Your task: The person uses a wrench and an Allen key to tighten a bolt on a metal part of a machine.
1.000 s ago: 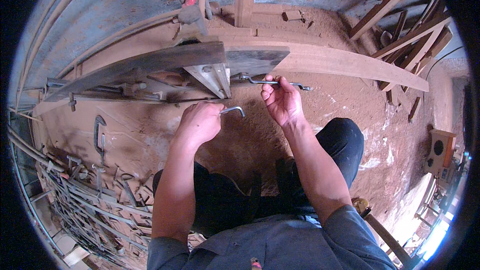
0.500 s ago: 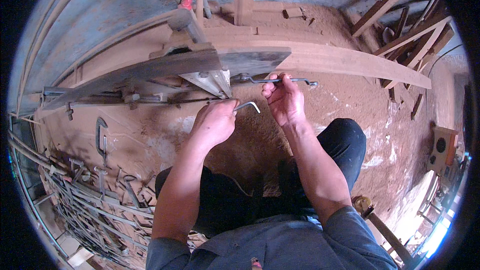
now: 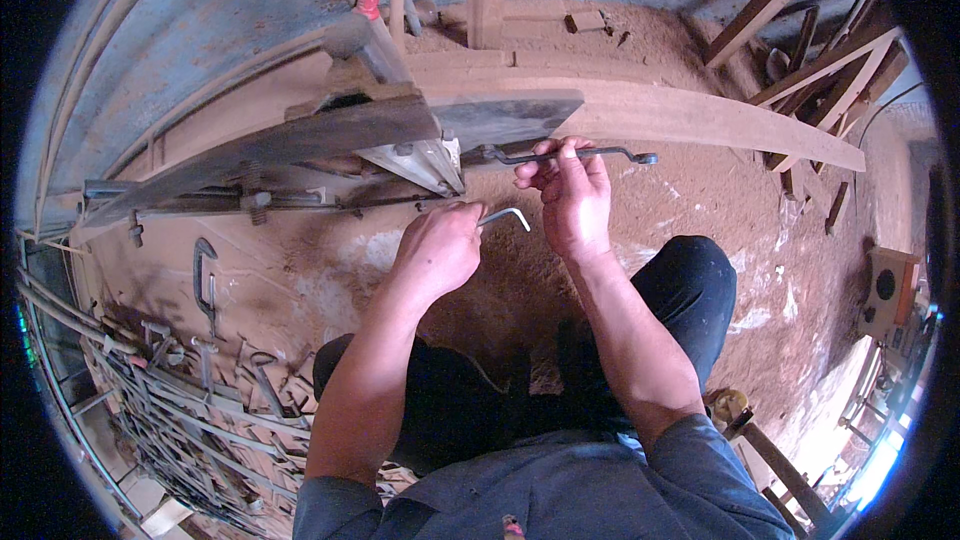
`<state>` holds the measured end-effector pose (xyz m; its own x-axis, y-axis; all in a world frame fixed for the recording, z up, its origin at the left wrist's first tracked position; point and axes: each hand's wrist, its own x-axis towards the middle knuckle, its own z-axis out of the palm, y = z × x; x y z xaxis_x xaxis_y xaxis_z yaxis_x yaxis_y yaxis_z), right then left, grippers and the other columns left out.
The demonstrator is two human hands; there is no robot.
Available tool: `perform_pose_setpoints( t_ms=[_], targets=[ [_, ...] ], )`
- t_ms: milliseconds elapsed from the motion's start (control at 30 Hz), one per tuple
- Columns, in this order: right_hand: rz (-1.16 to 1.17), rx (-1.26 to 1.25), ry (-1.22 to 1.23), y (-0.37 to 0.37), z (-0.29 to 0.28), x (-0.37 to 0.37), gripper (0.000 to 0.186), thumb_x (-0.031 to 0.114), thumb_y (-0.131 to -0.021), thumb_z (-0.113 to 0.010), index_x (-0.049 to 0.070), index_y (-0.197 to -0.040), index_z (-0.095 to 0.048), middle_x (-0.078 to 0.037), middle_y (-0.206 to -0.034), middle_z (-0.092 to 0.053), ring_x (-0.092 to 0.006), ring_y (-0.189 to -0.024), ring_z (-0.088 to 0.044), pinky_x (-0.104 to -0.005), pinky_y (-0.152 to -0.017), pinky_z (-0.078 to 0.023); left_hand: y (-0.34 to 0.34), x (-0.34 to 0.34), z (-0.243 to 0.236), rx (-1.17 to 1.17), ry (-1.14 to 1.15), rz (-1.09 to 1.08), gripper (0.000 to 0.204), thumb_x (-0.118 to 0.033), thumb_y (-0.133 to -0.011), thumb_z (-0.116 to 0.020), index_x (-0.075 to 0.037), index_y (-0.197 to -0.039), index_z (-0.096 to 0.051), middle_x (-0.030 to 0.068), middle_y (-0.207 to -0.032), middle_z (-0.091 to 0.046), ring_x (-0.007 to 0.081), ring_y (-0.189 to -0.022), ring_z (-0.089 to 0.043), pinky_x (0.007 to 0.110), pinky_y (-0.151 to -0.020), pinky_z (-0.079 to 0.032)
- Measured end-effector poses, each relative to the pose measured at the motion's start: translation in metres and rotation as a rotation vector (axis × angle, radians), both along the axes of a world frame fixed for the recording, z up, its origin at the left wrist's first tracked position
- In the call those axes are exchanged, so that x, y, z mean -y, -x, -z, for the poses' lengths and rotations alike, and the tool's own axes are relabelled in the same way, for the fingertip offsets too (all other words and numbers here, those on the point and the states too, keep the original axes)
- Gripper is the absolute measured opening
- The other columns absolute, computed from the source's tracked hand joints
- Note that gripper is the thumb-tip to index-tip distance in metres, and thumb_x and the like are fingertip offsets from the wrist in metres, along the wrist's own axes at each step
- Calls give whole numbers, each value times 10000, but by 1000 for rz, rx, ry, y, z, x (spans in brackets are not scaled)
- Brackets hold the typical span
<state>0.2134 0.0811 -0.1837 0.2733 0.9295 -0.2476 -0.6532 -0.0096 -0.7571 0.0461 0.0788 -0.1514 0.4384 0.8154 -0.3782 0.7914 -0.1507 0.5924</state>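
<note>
My left hand (image 3: 435, 250) is closed on a short bent hex key (image 3: 508, 215), its bent end sticking out to the right. My right hand (image 3: 570, 190) grips an offset double-ended wrench (image 3: 632, 156) held crosswise; its left end is at the underside of a long dark metal plate (image 3: 300, 140), and I cannot tell whether it sits on a fastener. A pale metal bracket (image 3: 425, 168) is under the plate, just above and left of my left hand. A pale curved wooden plank (image 3: 700, 115) runs behind the plate to the right.
Several clamps and metal bars (image 3: 190, 410) are piled at lower left, with a C-clamp (image 3: 205, 265) above them. Timber offcuts (image 3: 840, 90) lean at upper right. A wooden-cased speaker box (image 3: 885, 285) is at the right. My knee (image 3: 690, 280) is right of my right forearm.
My left hand and hex key have moved right over the last second. My right hand and wrench have shifted slightly right and up, the wrench still held crosswise.
</note>
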Motion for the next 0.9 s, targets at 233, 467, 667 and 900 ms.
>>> perform_pose_setpoints(
  t_ms=[233, 467, 667, 900],
  targets=[
    [-264, 738, 2, -19, -21, 12, 180, 194, -977, -467, 37, -954, -553, -35, -862, -629, -91, -730, -544, -241, -682, -447, 14, -3, -19, -33, 216, 65, 175, -132, -882, -518, -42, -985, -628, 175, -894, -645, 333, -810, -619, 369, -740, -476],
    [-628, 295, 392, -4, -7, 57, 201, 271, -977, -440, 80, -987, -501, -1, -642, -482, -92, -442, -441, -232, -366, -367, 6, 0, -15, 270, 162, -100, 202, -150, -896, -509, 9, -986, -595, 193, -822, -614, 260, -793, -606, 358, -733, -471],
    [-768, 298, 693, -7, -8, 41, 250, 278, -971, -422, 62, -869, -494, -3, -560, -454, -99, -364, -408, -268, -307, -321, -13, 4, -19, 71, 123, 9, 208, -159, -894, -492, -15, -1013, -583, 231, -915, -620, 404, -898, -591, 445, -763, -471],
    [-1093, 627, 694, -22, -38, -4, 221, 247, -929, -451, 62, -872, -557, 14, -503, -442, -78, -365, -390, -253, -316, -304, -9, 7, -16, 78, 140, -117, 215, -164, -891, -497, -22, -1031, -577, 226, -884, -621, 361, -862, -617, 417, -751, -472]
  ],
)
